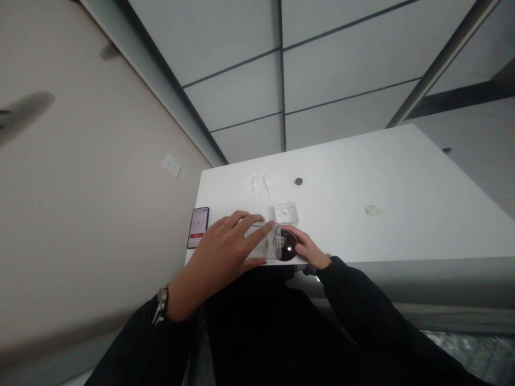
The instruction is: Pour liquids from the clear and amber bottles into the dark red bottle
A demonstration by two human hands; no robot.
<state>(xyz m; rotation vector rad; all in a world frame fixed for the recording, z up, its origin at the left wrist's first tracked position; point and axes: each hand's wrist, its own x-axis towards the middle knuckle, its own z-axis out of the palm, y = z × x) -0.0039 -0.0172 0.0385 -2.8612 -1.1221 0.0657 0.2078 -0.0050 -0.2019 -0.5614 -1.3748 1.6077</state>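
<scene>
My left hand (219, 256) rests on a clear plastic case (266, 244) near the front edge of the white table (402, 203), fingers laid across its top. My right hand (308, 249) grips a dark round disc-shaped object (287, 245) that lies against the right end of the case. Both arms wear black sleeves, and a metal watch (161, 303) sits on the left wrist. How the case and the disc join is hidden by my fingers.
A phone (198, 227) with a lit screen lies at the table's left edge. A small clear tray (286, 213) sits just behind my hands. Farther back are crumpled clear wrap (257, 185), a small dark button-like item (298, 182) and a pale scrap (374, 210).
</scene>
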